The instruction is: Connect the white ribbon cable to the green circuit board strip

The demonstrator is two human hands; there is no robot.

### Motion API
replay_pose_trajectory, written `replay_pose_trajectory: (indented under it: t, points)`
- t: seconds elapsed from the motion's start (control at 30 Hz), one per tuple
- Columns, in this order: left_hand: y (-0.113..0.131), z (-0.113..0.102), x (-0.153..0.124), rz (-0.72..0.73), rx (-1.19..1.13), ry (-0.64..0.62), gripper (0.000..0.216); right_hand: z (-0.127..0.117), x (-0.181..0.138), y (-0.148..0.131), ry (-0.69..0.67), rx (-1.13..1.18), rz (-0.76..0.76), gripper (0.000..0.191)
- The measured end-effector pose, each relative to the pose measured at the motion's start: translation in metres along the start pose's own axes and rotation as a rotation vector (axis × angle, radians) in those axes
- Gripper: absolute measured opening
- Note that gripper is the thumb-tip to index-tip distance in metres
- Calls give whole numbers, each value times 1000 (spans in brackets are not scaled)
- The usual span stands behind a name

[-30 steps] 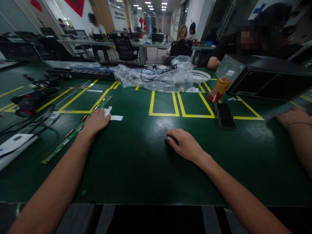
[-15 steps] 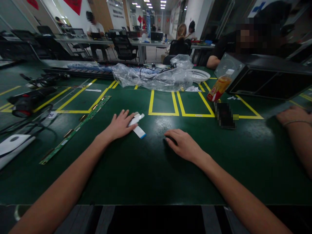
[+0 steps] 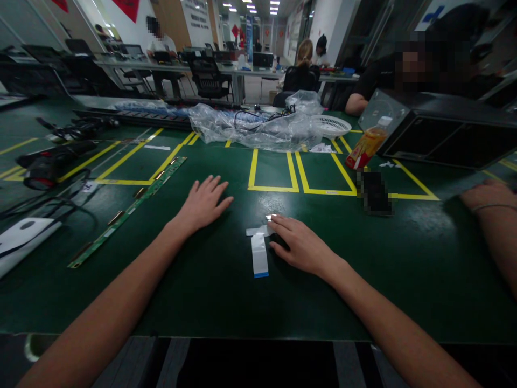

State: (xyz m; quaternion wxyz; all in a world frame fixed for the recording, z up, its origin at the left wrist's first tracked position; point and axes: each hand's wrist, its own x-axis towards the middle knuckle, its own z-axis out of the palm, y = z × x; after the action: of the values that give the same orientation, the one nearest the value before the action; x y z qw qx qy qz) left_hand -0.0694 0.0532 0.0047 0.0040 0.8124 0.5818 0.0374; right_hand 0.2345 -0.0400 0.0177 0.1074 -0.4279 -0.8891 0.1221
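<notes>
A white flat ribbon cable [image 3: 259,253] with a blue-edged end lies folded on the green table, between my hands. The fingers of my right hand [image 3: 301,242] rest over its right part, and a small shiny end shows beyond the fingertips. My right thumb is apart from those fingers. To the left, my left hand [image 3: 204,202] lies palm down with its fingers spread and nothing in it. Further left, a long narrow green circuit board [image 3: 129,211] lies diagonally on the table.
Clear plastic wrapping [image 3: 258,126] and a white basket [image 3: 333,125] stretch across the back. On the right are a drink bottle [image 3: 367,144], a dark phone-like object [image 3: 375,192], a black case [image 3: 452,129] and another person's hand [image 3: 490,196]. Cables [image 3: 60,199] lie at left.
The ribbon cable has moved right and nearer, from under my left hand to my right fingers. My left hand has let go of it and spread its fingers.
</notes>
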Motion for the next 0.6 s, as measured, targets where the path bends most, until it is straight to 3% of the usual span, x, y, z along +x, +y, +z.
replay_pose_trajectory:
  t: [0.13,0.23,0.33,0.6]
  points:
    - [-68,2,-1,-439,13,-28,82,1,0,4,-13,-6,8,58]
    - [-100,8,-4,-564,-23,-67,90,2,0,5,-8,0,6,55]
    - [-109,12,-3,-579,-43,-79,94,2,0,5,3,-3,9,54]
    - [-107,9,1,-634,-41,-22,112,0,0,3,-14,-18,9,52]
